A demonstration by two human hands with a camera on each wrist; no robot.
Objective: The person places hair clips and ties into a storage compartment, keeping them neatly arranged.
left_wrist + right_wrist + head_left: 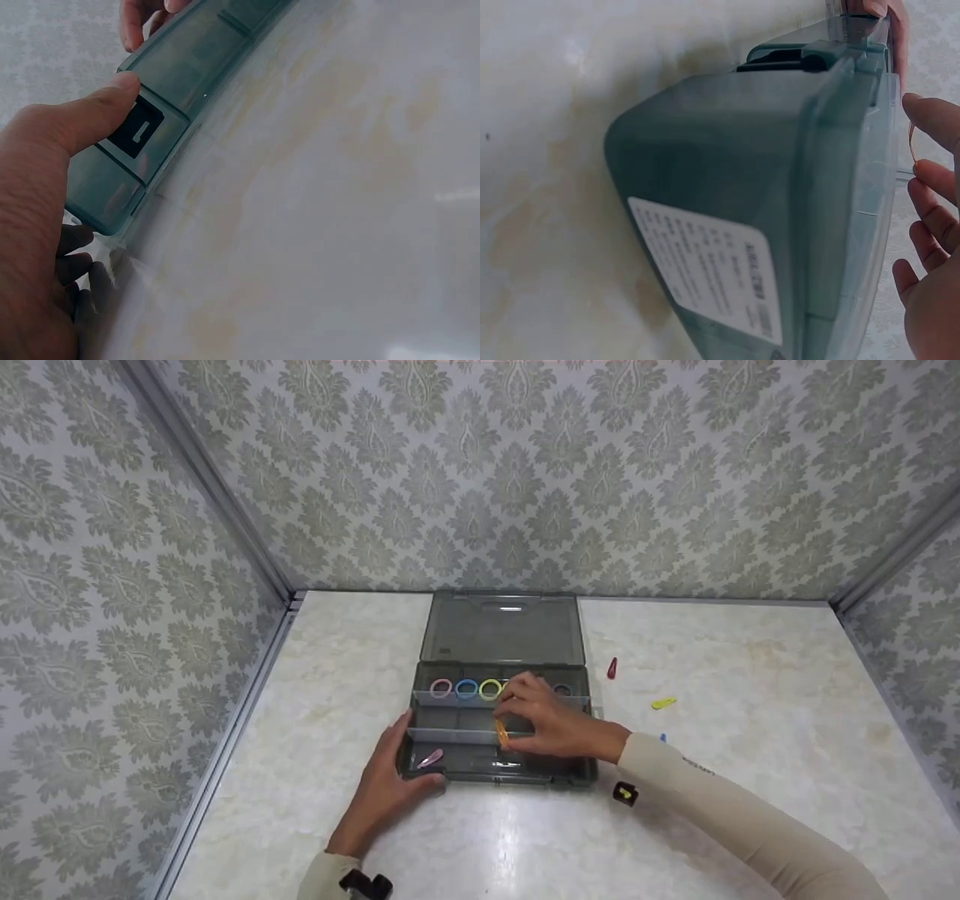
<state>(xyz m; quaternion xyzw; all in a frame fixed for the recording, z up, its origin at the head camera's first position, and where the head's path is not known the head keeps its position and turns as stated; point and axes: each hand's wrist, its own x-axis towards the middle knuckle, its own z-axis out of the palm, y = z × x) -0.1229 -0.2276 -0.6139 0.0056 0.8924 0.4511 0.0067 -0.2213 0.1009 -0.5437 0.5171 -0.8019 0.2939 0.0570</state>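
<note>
A dark, see-through compartment box (465, 778) lies on the table with its lid swung back. My left hand (386, 784) holds its front left corner, the thumb (112, 97) against the front wall and the fingers along the side. Over the front compartments, my right hand (555, 724) pinches an orange snap hair clip (502, 733) between thumb and fingertips. A pink hair clip (430, 758) lies in the front row at the left. Along the back row stand a pink hair tie (441, 688), a blue hair tie (466, 689) and a yellow hair tie (490, 689); my right hand partly hides others.
Right of the box lie a red hair clip (613, 668) and a yellow hair clip (664, 703). A small blue piece (663, 737) peeks out behind the right sleeve. The raised lid (502, 630) reaches toward the patterned back wall (480, 472). A printed label (712, 270) is on the box's side.
</note>
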